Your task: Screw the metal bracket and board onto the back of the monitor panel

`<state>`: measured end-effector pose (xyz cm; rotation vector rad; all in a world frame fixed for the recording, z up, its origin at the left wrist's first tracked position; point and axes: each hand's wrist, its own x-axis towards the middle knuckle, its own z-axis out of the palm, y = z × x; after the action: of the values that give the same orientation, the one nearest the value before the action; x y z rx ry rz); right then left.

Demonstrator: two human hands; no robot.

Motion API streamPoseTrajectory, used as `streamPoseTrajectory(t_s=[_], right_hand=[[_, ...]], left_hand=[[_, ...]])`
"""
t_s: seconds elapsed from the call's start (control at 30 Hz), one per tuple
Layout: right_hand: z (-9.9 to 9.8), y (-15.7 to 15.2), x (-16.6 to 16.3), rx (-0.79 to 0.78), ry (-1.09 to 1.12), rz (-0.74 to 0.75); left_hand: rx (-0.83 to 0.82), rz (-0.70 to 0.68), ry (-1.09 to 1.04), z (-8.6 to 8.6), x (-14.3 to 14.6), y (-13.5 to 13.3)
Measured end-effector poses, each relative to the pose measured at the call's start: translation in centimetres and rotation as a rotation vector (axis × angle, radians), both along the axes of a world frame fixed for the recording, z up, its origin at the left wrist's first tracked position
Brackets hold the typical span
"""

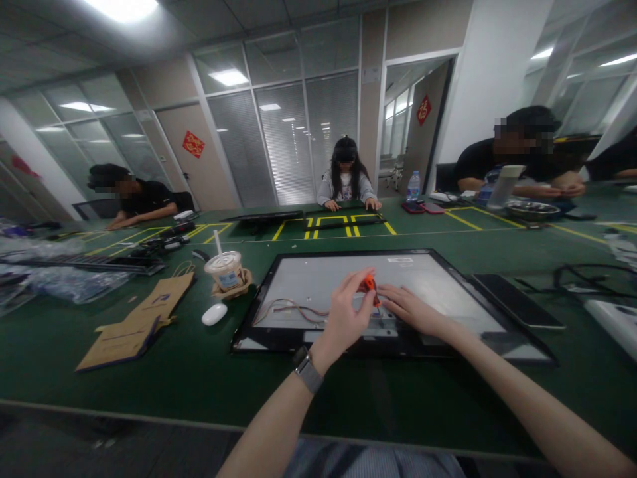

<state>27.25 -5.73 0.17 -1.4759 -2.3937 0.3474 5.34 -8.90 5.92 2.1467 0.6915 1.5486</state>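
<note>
We see the left hand (343, 312), with a grey watch (307, 370) on its wrist, pinching a small orange screwdriver (369, 285) between its thumb and fingers. The tool stands almost straight up, with its tip down on the big flat panel (448, 279). The panel has a black frame and a grey middle, and it lies on the green surface (174, 372) right in front of us. The right hand (415, 311) rests flat on the panel just beside the tool. Its fingers are stretched out and hold nothing, and their tips are close to the tool's thin shaft. Thin red wires (293, 309) curl over the left part of the panel. To the left of the panel sit a white mouse (214, 313), a drink cup with a straw (225, 269) and a torn brown paper bag (134, 318). To the right lies a flat black slab (517, 299). Three other people sit at the far side of the surface.
</note>
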Motion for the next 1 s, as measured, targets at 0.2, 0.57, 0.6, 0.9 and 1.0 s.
streamPoseTrajectory(t_s=[0.2, 0.57, 0.6, 0.9, 1.0], right_hand=[[-0.10, 0.12, 0.09, 0.021, -0.003, 0.022], [-0.68, 0.42, 0.26, 0.011, 0.010, 0.001], [-0.68, 0.43, 0.26, 0.012, 0.013, 0.001], [-0.40, 0.20, 0.20, 0.019, 0.011, 0.000], [-0.43, 0.25, 0.20, 0.027, 0.003, 0.003]], left_hand=[[-0.018, 0.061, -0.047, -0.21, -0.03, 0.30], [0.026, 0.056, -0.018, 0.14, -0.20, -0.06], [0.012, 0.059, -0.011, 0.18, -0.30, -0.04], [-0.007, 0.018, -0.012, 0.11, -0.20, 0.12], [0.009, 0.050, 0.001, 0.20, -0.16, -0.02]])
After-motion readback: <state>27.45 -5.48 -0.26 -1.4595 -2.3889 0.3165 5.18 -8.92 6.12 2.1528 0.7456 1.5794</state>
